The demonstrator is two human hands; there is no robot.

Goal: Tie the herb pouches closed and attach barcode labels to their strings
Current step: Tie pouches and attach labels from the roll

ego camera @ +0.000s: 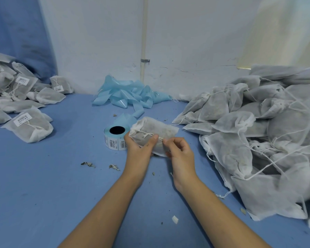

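What I can't make out from the head camera

The left hand [139, 148] covers the near-left part of the pouch [156, 130] I'm holding, and the right hand [180, 153] hides its lower edge; the string [147, 135] vanishes under both thumbs, so I can't tell whether a knot sits there. The label roll [115, 138] is partly behind the pouch, and its barcodes are too small for me to read (same for the labelled pouches [28, 128] on the left, cut off by the frame edge). The untied pile [268, 140] runs off the right edge. Small scraps [87, 164] on the blue table [43, 194] are too blurred to identify.
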